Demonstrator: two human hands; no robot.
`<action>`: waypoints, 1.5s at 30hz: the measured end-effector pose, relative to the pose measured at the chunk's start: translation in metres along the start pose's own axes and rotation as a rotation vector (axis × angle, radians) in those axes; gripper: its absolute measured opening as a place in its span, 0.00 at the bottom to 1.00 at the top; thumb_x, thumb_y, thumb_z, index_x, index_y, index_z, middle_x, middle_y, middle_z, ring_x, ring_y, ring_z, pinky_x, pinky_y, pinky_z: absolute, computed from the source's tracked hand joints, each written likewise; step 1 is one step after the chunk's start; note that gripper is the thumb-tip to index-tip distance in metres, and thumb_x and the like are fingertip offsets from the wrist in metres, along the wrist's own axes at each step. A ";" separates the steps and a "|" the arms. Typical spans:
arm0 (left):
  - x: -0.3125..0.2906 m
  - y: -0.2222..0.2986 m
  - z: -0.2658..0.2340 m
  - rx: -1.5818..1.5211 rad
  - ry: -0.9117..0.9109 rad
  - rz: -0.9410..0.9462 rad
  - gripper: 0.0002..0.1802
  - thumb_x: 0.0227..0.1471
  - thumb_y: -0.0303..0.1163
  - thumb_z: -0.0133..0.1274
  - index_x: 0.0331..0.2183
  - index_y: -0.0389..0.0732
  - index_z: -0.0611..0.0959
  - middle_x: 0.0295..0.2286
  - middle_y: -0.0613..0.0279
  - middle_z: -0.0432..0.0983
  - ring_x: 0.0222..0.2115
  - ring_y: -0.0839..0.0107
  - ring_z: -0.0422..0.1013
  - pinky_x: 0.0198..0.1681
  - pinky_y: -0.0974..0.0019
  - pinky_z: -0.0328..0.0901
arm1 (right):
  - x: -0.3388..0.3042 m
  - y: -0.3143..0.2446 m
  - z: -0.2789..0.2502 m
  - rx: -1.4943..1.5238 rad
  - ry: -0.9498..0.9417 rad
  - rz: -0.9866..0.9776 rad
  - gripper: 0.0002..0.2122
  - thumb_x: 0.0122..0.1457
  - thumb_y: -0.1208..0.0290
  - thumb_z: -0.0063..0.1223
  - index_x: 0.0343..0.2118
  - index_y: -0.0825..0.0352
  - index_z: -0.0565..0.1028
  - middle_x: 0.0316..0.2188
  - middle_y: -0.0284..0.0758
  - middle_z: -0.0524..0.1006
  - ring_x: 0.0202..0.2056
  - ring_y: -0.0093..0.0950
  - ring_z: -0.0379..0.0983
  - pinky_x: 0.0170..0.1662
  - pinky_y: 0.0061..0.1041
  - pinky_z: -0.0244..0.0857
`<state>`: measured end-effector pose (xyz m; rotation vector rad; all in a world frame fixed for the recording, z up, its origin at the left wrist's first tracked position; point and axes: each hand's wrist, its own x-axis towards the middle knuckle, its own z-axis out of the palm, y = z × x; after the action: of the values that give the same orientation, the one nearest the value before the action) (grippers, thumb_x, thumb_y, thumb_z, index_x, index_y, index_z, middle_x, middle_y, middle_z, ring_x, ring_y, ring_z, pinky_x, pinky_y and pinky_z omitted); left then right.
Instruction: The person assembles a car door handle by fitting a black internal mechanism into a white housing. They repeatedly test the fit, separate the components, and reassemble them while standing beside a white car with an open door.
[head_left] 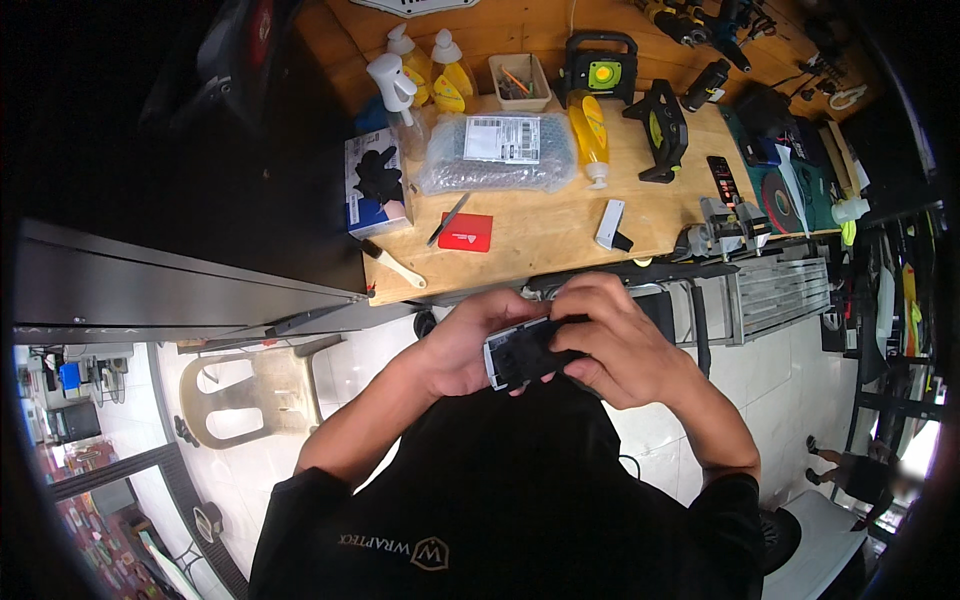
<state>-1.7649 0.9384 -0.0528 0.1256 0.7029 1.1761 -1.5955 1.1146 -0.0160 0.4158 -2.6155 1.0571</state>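
Observation:
Close to my chest, in front of the workbench's edge, both hands hold a small black, box-like part with a silver-white rim at its left end. My left hand supports it from the left and beneath, fingers wrapped around it. Over its right end bend the fingers of my right hand, pressed against the black surface; the thumb is below. These fingers hide much of the part, and its exact kind cannot be made out. On the bench beyond lie a white piece with a black end and a red card.
A slim knife and a brush lie on the wooden workbench. Behind them are a glove box, a bubble-wrapped package and a yellow bottle. A clamp sits at right; a plastic chair stands at left.

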 end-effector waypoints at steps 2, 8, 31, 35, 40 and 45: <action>0.000 -0.002 0.000 -0.007 0.030 -0.004 0.28 0.64 0.47 0.43 0.57 0.38 0.76 0.38 0.55 0.83 0.34 0.63 0.82 0.24 0.63 0.74 | -0.001 0.002 0.002 0.024 -0.012 0.028 0.14 0.54 0.71 0.68 0.42 0.64 0.76 0.47 0.39 0.72 0.56 0.46 0.65 0.59 0.43 0.61; 0.003 -0.002 0.004 -0.019 -0.021 -0.012 0.27 0.63 0.44 0.42 0.57 0.40 0.75 0.38 0.56 0.83 0.34 0.65 0.82 0.25 0.65 0.76 | -0.007 0.005 0.006 0.055 0.111 0.034 0.11 0.52 0.73 0.68 0.37 0.64 0.77 0.47 0.39 0.72 0.52 0.46 0.69 0.56 0.44 0.65; 0.016 -0.009 0.027 0.040 0.031 0.481 0.44 0.55 0.38 0.41 0.72 0.37 0.58 0.61 0.37 0.69 0.59 0.53 0.71 0.67 0.53 0.61 | 0.003 -0.055 0.046 -0.103 0.602 0.307 0.22 0.47 0.73 0.77 0.47 0.70 0.82 0.38 0.44 0.79 0.36 0.37 0.78 0.39 0.31 0.73; 0.010 -0.006 0.021 0.084 0.000 0.470 0.45 0.54 0.42 0.42 0.72 0.41 0.58 0.60 0.36 0.69 0.51 0.58 0.77 0.43 0.61 0.77 | -0.024 -0.072 0.018 -0.231 0.770 0.307 0.23 0.46 0.76 0.76 0.47 0.73 0.82 0.38 0.46 0.80 0.36 0.37 0.78 0.40 0.30 0.74; 0.015 -0.011 0.023 0.088 0.052 0.494 0.45 0.54 0.40 0.42 0.72 0.42 0.57 0.60 0.35 0.69 0.55 0.55 0.74 0.56 0.58 0.71 | -0.028 -0.069 0.017 -0.227 0.656 0.329 0.23 0.47 0.74 0.77 0.47 0.74 0.82 0.37 0.44 0.79 0.36 0.38 0.78 0.38 0.30 0.74; 0.022 -0.015 0.029 0.112 0.056 0.566 0.45 0.53 0.38 0.42 0.72 0.42 0.56 0.60 0.35 0.69 0.60 0.52 0.70 0.68 0.55 0.59 | -0.011 -0.058 0.047 -0.120 0.484 0.295 0.25 0.51 0.71 0.75 0.52 0.70 0.79 0.44 0.42 0.75 0.39 0.39 0.80 0.40 0.32 0.77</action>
<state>-1.7318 0.9588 -0.0463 0.4063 0.8102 1.6838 -1.5715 1.0429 -0.0164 -0.2376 -2.3187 0.9334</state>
